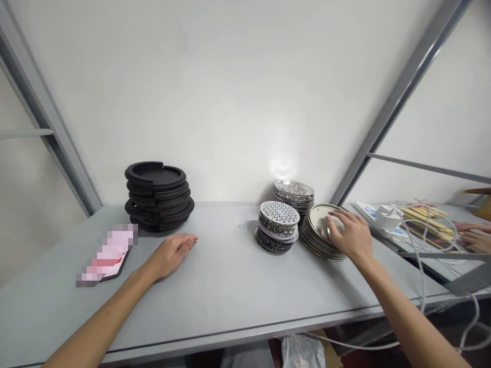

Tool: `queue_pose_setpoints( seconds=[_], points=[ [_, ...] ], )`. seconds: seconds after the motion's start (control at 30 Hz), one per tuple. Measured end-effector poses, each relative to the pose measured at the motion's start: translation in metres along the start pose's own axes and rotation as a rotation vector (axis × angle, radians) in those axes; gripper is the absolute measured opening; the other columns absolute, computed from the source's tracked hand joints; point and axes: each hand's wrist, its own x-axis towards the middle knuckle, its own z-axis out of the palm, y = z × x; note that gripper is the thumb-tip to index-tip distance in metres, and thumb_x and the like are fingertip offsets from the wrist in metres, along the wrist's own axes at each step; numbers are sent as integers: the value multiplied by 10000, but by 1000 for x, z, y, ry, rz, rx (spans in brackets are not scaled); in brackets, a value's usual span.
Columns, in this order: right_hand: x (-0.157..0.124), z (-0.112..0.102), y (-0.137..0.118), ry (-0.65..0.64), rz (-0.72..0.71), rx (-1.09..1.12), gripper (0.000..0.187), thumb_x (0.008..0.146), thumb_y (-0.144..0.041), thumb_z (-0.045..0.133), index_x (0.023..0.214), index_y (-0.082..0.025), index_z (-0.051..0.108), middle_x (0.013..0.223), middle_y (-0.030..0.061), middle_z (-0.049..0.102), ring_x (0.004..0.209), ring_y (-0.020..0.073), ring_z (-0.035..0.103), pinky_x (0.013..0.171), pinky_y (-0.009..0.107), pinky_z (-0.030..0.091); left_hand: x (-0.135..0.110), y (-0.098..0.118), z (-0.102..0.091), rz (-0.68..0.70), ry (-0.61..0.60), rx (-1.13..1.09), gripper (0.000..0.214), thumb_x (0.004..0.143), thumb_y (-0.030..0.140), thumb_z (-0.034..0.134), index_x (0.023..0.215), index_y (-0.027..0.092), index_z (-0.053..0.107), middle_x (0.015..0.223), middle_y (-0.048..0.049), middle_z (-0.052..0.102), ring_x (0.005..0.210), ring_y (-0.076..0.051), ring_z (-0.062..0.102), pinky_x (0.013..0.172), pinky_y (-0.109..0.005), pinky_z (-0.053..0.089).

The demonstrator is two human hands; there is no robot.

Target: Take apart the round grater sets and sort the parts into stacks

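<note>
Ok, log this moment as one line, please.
left hand: on table near black stack, nothing visibly held | right hand: at rimmed-disc stack, grip unclear | between hands: perforated-disc stacks

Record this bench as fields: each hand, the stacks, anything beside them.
Left hand: on the flat grey tabletop, nothing visible in it
Right hand: at the top of a stack of round, cream, metal-rimmed discs; grip unclear
Middle: front stack of round, perforated, metallic-looking discs; similar shiny stack behind
Left side: tall stack of round, notched black pieces
Near it: rectangular dark-edged phone, pink screen pixelated
</note>
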Motion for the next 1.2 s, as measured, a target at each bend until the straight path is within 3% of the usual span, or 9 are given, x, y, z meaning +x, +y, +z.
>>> queue_pose_setpoints(
  seconds=[0.1, 0.2, 0.33, 0.53, 1.0, 1.2],
  points=[
    [18, 10, 1, -153, 19, -66, 643, 907, -558, 363, 1346, -113, 513, 1409, 172, 483, 1304, 356, 425, 1057, 505, 365, 0, 1, 0, -14, 13, -5, 446, 991, 448, 336, 1077, 177, 679, 1006, -70, 718, 865, -213, 672, 823, -342, 530],
    [18, 23, 2, -331, 44, -84, 707, 909, -602, 314, 1464, -165, 357, 1519, 142, 340, 1393, 365, 297, 1072, 541, 342, -1, -1, -1, -34, 22, -8, 429, 986, 444, 354, 1081, 186, 684, 1001, -66, 723, 863, -215, 678, 820, -344, 538],
    [11, 32, 6, -381, 40, -86, 701, 915, -602, 300, 1487, -197, 312, 1541, 123, 303, 1413, 361, 260, 1087, 550, 322, -1, -4, 1, -67, 17, -15, 419, 986, 435, 363, 1084, 187, 687, 1027, -62, 720, 870, -212, 681, 817, -338, 542],
    [11, 26, 4, -416, 61, -84, 680, 918, -582, 312, 1497, -227, 282, 1551, 104, 285, 1423, 358, 236, 1075, 551, 339, 1, 2, 3, -44, 4, -14, 383, 973, 415, 408, 1029, 181, 706, 1012, -69, 721, 903, -218, 674, 844, -336, 532],
    [10, 34, 17, -316, -17, -14, 690, 884, -563, 410, 1426, -135, 401, 1493, 179, 371, 1386, 401, 301, 1055, 545, 362, 2, 7, 4, 0, -28, -25, 293, 952, 375, 470, 1001, 186, 689, 951, -80, 697, 911, -224, 617, 847, -354, 489],
    [10, 36, 21, -114, -64, 79, 394, 877, -426, 478, 1142, -199, 659, 1246, 141, 628, 1246, 332, 513, 995, 431, 428, -1, 6, 5, 38, 10, -34, 243, 927, 347, 508, 944, 196, 697, 888, -64, 704, 878, -217, 620, 800, -334, 501]
  ],
)
